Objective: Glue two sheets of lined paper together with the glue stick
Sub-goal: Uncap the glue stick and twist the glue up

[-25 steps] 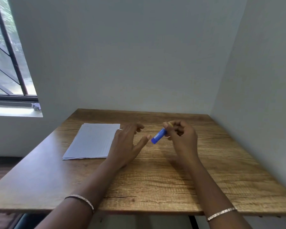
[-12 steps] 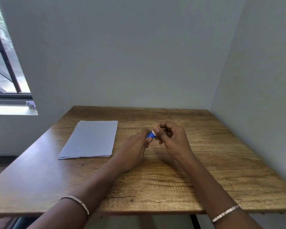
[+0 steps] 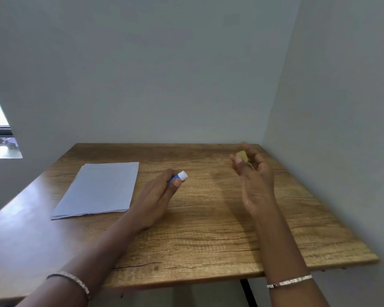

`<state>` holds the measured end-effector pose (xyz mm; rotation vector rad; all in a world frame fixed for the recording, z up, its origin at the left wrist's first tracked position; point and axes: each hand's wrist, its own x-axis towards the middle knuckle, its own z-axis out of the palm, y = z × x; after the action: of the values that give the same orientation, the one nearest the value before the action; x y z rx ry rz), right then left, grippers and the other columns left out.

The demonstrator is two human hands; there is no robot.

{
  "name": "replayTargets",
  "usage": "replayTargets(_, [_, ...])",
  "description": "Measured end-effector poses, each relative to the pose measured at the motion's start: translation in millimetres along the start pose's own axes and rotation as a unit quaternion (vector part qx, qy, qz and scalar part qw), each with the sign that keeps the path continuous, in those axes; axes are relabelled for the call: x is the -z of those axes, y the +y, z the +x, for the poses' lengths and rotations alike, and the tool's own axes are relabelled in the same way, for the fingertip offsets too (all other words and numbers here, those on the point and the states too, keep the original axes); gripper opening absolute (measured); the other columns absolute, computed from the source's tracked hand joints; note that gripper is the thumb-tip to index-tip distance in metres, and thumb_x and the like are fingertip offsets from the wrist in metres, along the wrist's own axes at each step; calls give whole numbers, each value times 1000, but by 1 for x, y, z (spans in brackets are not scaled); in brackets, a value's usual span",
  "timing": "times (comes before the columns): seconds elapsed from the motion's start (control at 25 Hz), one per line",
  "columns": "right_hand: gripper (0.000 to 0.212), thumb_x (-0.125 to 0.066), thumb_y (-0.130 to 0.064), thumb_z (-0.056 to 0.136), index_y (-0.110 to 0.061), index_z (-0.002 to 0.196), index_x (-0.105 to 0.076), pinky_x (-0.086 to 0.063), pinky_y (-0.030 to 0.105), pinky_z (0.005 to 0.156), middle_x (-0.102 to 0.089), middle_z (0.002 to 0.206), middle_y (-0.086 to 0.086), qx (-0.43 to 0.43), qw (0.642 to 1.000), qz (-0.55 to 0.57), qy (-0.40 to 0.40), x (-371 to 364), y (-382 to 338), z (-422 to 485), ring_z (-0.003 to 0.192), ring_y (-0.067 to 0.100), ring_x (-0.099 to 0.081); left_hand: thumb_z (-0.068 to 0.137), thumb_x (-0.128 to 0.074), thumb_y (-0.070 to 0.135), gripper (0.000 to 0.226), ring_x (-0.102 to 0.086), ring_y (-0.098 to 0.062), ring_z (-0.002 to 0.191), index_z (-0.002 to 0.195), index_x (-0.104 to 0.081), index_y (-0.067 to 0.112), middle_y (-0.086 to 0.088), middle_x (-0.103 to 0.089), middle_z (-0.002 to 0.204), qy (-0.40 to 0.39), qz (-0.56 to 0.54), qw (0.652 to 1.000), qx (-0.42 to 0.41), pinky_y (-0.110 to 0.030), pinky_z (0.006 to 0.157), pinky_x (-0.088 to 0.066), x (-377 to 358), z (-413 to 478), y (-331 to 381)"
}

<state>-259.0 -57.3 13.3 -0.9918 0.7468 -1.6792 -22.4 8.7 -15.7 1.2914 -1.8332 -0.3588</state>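
Note:
The sheets of lined paper (image 3: 100, 189) lie stacked flat on the left part of the wooden table (image 3: 208, 240). My left hand (image 3: 155, 196) grips the blue glue stick (image 3: 179, 176) just right of the paper, its white uncapped tip pointing up and right. My right hand (image 3: 253, 176) is raised over the far right of the table and pinches the yellowish cap (image 3: 242, 156) in its fingertips. The two hands are well apart.
Grey walls close the table in at the back and on the right. A window with a sill (image 3: 2, 149) is at the far left. The table's front edge runs near my forearms, with a dark table leg (image 3: 247, 291) below.
The hands were together on the glue stick; now the cap is off. My right hand has moved right and up with the cap, and my left hand holds the stick.

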Motion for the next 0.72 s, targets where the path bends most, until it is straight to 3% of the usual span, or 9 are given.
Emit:
replayTargets(0.08, [25,-69,-8,93,-21,115,-72,-52,27,87,-68,102,-5,41,988,-142,41,16,-2,6,92,8,-63,104,-33,46,29,-62,-10,81,112,-52,26,8,-65,86,-4,-28,1000,-7,-34,72,-51,0,0,-1])
replayTargets(0.16, [23,-71,-7,90,-26,103,-71,-53,26,85,-71,103,-5,64,959,-267,67,24,0,7,95,8,-65,104,-34,44,26,-67,-8,90,113,-50,25,11,-70,93,-9,-47,999,-11,-29,78,-52,0,0,-1])
replayTargets(0.32, [24,-78,-3,80,-20,92,-66,-50,19,77,-74,100,-5,39,895,-444,23,25,10,5,98,11,-69,101,-34,44,25,-67,-1,101,113,-43,25,18,-72,106,-6,-54,998,-12,-23,84,-53,-1,1,2])
replayTargets(0.44, [24,-83,-9,78,-15,95,-67,-51,27,84,-74,99,1,13,862,-507,10,27,16,6,96,17,-69,99,-35,44,25,-66,1,104,114,-42,25,17,-71,112,3,-61,998,-10,-24,86,-53,0,1,3])
replayTargets(0.56, [27,-85,-14,78,-18,96,-65,-46,26,80,-71,98,2,9,828,-560,1,26,20,5,97,20,-66,99,-37,44,25,-67,-1,106,114,-42,25,13,-72,116,14,-59,998,-9,-26,87,-53,0,1,4])
replayTargets(0.72, [40,-86,-18,76,-21,108,-63,-49,30,88,-71,111,2,-18,813,-582,-3,23,17,3,105,21,-64,100,-37,46,26,-66,3,107,113,-42,24,16,-71,117,13,-63,998,-4,-24,87,-53,1,1,5])
